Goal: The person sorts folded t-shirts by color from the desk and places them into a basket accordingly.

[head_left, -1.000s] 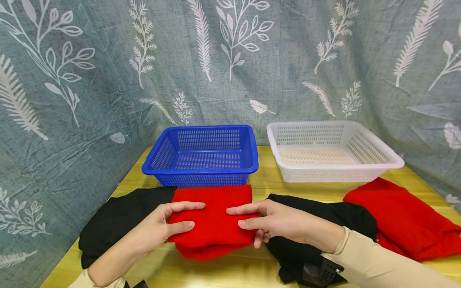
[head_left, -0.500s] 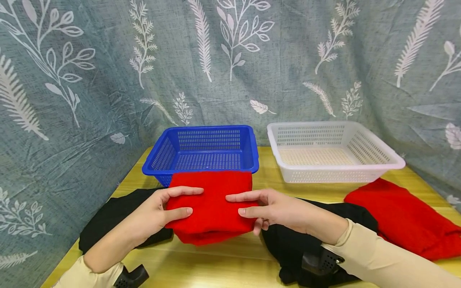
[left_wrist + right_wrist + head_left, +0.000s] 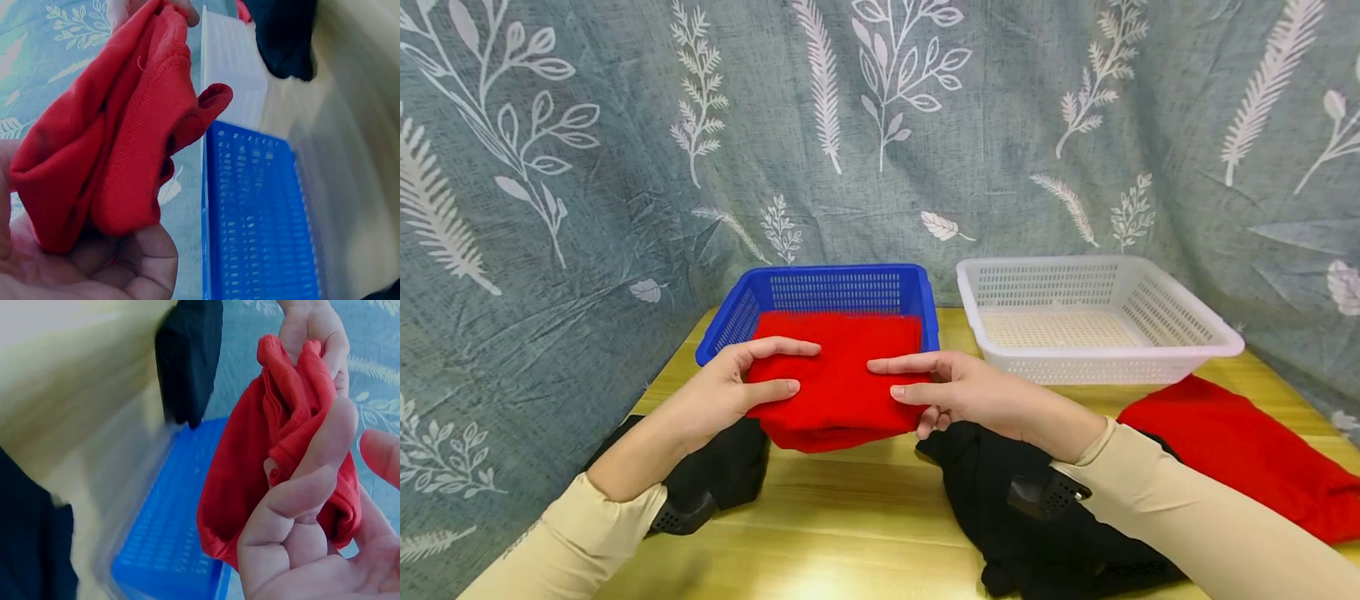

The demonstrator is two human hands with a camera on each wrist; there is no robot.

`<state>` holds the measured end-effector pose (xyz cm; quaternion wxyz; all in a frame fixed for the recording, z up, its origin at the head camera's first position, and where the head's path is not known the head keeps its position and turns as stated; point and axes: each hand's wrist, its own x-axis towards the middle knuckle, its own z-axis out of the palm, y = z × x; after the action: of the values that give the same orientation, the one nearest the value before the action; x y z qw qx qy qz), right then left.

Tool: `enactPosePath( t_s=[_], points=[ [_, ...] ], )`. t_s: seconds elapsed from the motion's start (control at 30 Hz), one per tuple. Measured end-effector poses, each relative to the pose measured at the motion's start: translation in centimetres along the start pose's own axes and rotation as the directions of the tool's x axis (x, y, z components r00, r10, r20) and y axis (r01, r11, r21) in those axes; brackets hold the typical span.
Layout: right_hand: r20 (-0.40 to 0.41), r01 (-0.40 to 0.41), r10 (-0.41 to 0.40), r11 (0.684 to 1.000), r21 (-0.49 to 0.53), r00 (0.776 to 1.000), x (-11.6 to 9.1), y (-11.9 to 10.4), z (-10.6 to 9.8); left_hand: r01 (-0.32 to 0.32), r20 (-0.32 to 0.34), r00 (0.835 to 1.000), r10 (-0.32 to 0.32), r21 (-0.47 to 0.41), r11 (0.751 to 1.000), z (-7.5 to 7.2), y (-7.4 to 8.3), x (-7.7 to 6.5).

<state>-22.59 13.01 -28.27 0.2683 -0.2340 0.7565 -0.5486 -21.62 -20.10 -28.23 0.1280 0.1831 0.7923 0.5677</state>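
Observation:
Both hands hold a folded red garment up in front of and partly over the blue basket. My left hand grips its left side, thumb and forefinger on top and the other fingers curled beneath. On the right side, my right hand grips it likewise. Layered folds and a stitched edge of the red garment show in the left wrist view. Curled fingers support it from below in the right wrist view. The garment hides the basket's front rim and much of its inside.
A white basket stands to the right of the blue one. Black cloth lies under the left forearm, and another black cloth under the right. A second red cloth rests at the far right. A patterned curtain hangs behind the table.
Both hands have lifted the folded red garment off the table and carried it forward, so it now overlaps the blue basket in the head view. The baskets have stayed put.

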Motion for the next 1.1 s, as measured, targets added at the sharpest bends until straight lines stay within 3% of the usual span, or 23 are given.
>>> enactPosePath(
  t_s=[0.3,0.53,1.1],
  points=[
    [-0.059,-0.023,0.02,0.999,-0.037,0.998,3.1,-1.4,-2.4,-0.033,-0.028,0.999,0.035,0.062,0.998,-2.2,0.6,3.7],
    [-0.091,-0.052,0.048,0.998,-0.043,0.995,5.6,-1.8,-3.6,0.003,-0.051,0.999,0.002,0.102,0.995,-3.9,0.9,6.3],
    [-0.138,-0.1,0.083,0.988,-0.118,0.987,10.2,-1.3,-5.8,0.068,-0.093,0.994,-0.054,0.153,0.986,-5.3,-0.4,11.4]
  ],
)
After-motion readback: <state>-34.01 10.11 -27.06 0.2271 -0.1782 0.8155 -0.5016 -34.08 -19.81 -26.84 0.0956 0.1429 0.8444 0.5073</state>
